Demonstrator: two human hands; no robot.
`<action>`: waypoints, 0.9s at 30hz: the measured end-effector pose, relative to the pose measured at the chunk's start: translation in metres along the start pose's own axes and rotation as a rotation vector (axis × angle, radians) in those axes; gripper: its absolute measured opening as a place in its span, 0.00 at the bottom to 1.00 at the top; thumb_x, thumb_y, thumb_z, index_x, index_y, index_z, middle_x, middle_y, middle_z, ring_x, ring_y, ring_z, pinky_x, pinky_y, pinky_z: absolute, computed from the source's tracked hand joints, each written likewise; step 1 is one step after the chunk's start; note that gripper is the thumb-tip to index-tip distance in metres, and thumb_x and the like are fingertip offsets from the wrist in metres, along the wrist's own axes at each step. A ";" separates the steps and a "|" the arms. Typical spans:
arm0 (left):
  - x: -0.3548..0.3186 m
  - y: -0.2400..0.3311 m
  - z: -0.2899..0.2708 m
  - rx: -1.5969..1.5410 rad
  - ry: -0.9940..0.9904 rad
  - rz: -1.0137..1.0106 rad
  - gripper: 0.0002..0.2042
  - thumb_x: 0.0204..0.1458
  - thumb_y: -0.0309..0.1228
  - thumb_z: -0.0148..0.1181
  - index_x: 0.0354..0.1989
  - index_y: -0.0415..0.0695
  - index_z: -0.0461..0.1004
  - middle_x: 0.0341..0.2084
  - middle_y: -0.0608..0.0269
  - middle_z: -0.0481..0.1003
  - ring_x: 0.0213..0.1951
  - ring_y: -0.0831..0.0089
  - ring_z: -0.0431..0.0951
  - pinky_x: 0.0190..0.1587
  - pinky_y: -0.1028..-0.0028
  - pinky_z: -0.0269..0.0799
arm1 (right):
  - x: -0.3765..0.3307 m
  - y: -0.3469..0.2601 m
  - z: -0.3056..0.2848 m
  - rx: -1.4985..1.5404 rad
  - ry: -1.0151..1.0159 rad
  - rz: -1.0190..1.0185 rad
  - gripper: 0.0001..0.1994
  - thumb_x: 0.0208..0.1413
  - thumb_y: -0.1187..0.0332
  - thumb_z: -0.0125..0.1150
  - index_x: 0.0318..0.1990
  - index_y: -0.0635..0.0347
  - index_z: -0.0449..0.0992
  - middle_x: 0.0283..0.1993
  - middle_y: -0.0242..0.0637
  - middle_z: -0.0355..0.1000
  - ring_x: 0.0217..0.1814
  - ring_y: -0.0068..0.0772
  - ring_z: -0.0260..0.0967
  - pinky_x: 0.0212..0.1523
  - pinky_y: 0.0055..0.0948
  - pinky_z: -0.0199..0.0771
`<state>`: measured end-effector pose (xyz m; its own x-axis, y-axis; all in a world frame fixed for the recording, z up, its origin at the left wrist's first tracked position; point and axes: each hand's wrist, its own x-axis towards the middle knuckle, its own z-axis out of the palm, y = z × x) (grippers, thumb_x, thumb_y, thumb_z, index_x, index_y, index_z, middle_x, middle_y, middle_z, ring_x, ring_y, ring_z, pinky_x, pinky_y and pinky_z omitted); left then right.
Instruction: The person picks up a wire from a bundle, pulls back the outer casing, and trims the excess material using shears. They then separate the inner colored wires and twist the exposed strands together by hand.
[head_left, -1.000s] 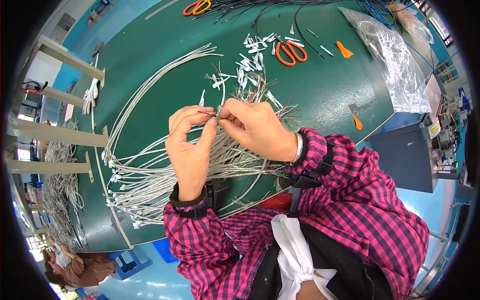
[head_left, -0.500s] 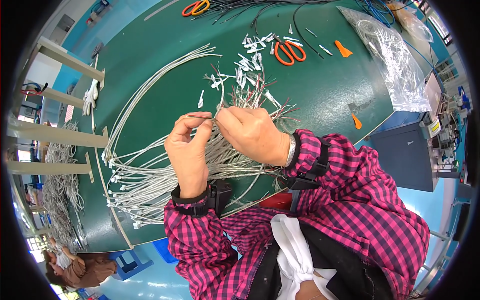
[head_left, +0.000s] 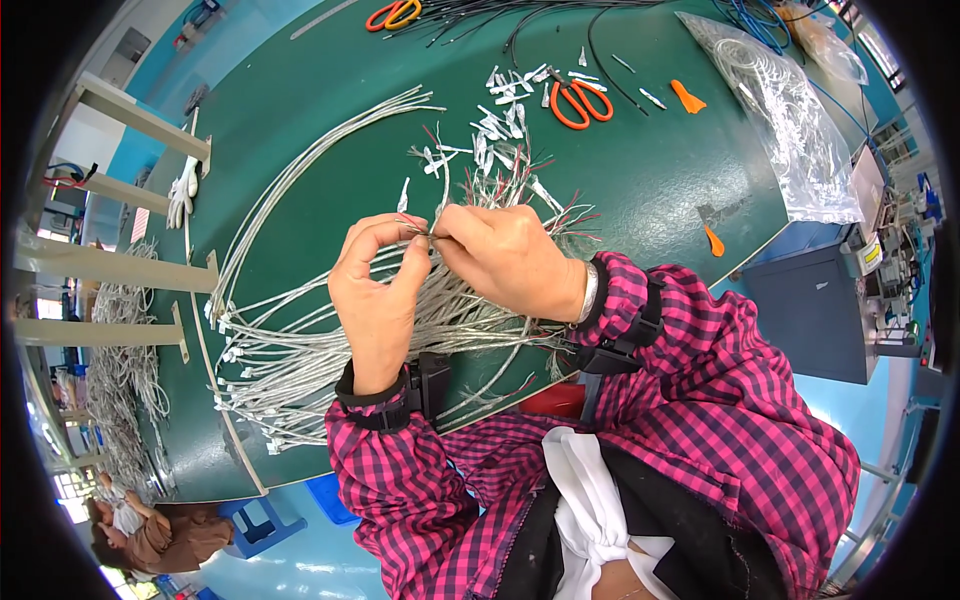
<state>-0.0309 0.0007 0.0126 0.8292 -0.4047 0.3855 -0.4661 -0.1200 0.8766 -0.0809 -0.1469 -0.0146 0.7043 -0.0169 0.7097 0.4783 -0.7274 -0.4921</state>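
Note:
My left hand and my right hand meet fingertip to fingertip over the green table. Both are closed in a pinch on the stripped end of a cable, where fine red and dark wires show between the fingers. Its exact hold is partly hidden by the fingers. Below and around my hands lies a large bundle of grey-white braided cables. Frayed ends with red wires spread out beyond my right hand.
White offcuts and orange-handled scissors lie beyond my hands. A second cable bundle curves at left, near metal posts. A clear plastic bag sits at far right. Another person is at lower left.
The thin wires stretched leftward across my left fingers before; now they bunch at the fingertips. My left fingertips have shifted slightly right, closer to my right hand.

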 end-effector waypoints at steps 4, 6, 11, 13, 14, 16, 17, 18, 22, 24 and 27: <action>0.001 0.002 -0.004 -0.028 -0.046 -0.015 0.04 0.45 0.17 0.58 0.30 0.36 0.74 0.31 0.61 0.75 0.38 0.76 0.73 0.45 0.77 0.67 | 0.003 0.003 -0.005 0.313 -0.063 0.110 0.07 0.45 0.78 0.60 0.31 0.62 0.68 0.21 0.40 0.69 0.20 0.40 0.70 0.19 0.31 0.68; 0.000 0.001 -0.006 -0.068 -0.051 -0.047 0.04 0.46 0.18 0.58 0.31 0.35 0.74 0.32 0.62 0.75 0.37 0.77 0.73 0.44 0.77 0.66 | 0.005 0.001 -0.006 0.332 -0.077 0.114 0.07 0.45 0.79 0.60 0.31 0.61 0.68 0.22 0.40 0.70 0.21 0.40 0.71 0.19 0.30 0.68; -0.004 -0.005 0.000 -0.387 0.011 -0.230 0.04 0.47 0.18 0.57 0.31 0.35 0.74 0.33 0.63 0.74 0.37 0.78 0.72 0.43 0.77 0.66 | 0.005 -0.001 -0.004 0.181 -0.058 0.030 0.07 0.45 0.78 0.60 0.31 0.61 0.68 0.21 0.39 0.70 0.20 0.41 0.70 0.19 0.31 0.67; -0.005 -0.006 0.003 -0.456 0.038 -0.257 0.04 0.48 0.18 0.56 0.32 0.36 0.73 0.34 0.64 0.74 0.37 0.78 0.71 0.44 0.78 0.66 | 0.004 -0.002 -0.004 0.158 -0.052 0.025 0.07 0.45 0.78 0.60 0.31 0.61 0.68 0.21 0.39 0.70 0.20 0.41 0.70 0.19 0.31 0.67; -0.006 -0.006 0.003 -0.489 0.051 -0.271 0.04 0.49 0.19 0.56 0.32 0.36 0.73 0.35 0.64 0.74 0.37 0.78 0.71 0.44 0.78 0.65 | 0.004 -0.003 -0.004 0.137 -0.046 0.019 0.07 0.45 0.78 0.60 0.31 0.61 0.68 0.21 0.39 0.69 0.20 0.41 0.70 0.18 0.32 0.67; -0.006 -0.007 0.005 -0.503 0.070 -0.266 0.04 0.49 0.19 0.56 0.33 0.36 0.73 0.35 0.64 0.74 0.37 0.79 0.71 0.44 0.78 0.65 | 0.003 -0.005 -0.002 0.117 -0.038 0.015 0.07 0.45 0.78 0.60 0.31 0.61 0.68 0.21 0.39 0.69 0.20 0.42 0.69 0.18 0.32 0.66; -0.006 -0.008 0.005 -0.518 0.090 -0.260 0.04 0.49 0.19 0.56 0.33 0.37 0.73 0.35 0.64 0.74 0.38 0.79 0.70 0.44 0.79 0.64 | 0.003 -0.005 -0.001 0.125 -0.027 0.012 0.07 0.45 0.78 0.60 0.31 0.61 0.67 0.21 0.39 0.69 0.20 0.42 0.69 0.18 0.33 0.66; -0.006 -0.009 0.005 -0.534 0.110 -0.255 0.04 0.50 0.19 0.55 0.33 0.37 0.73 0.35 0.63 0.74 0.38 0.80 0.70 0.45 0.79 0.64 | 0.002 -0.005 0.001 0.132 -0.017 0.009 0.07 0.45 0.77 0.60 0.31 0.61 0.67 0.21 0.39 0.69 0.20 0.42 0.69 0.18 0.33 0.66; -0.005 -0.006 0.005 -0.628 0.123 -0.242 0.04 0.51 0.20 0.54 0.34 0.36 0.73 0.37 0.63 0.73 0.39 0.81 0.69 0.45 0.79 0.62 | 0.003 -0.008 0.000 0.138 -0.008 -0.005 0.08 0.45 0.77 0.61 0.31 0.61 0.67 0.21 0.39 0.69 0.20 0.42 0.69 0.18 0.34 0.66; -0.005 -0.003 0.005 -0.646 0.138 -0.258 0.04 0.51 0.20 0.54 0.34 0.36 0.73 0.37 0.63 0.73 0.39 0.81 0.69 0.45 0.79 0.62 | 0.003 -0.008 0.000 0.138 -0.011 -0.008 0.08 0.45 0.77 0.61 0.31 0.60 0.67 0.21 0.39 0.69 0.20 0.42 0.69 0.18 0.34 0.66; -0.005 -0.003 0.006 -0.684 0.167 -0.291 0.04 0.51 0.20 0.53 0.34 0.35 0.73 0.38 0.62 0.73 0.38 0.80 0.69 0.46 0.79 0.62 | 0.002 -0.008 0.001 0.148 0.005 -0.014 0.08 0.45 0.77 0.61 0.31 0.60 0.68 0.21 0.39 0.68 0.20 0.42 0.69 0.18 0.34 0.66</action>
<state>-0.0350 -0.0021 0.0065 0.9503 -0.2938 0.1028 0.0282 0.4100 0.9116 -0.0829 -0.1402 -0.0101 0.6949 -0.0111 0.7190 0.5603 -0.6184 -0.5510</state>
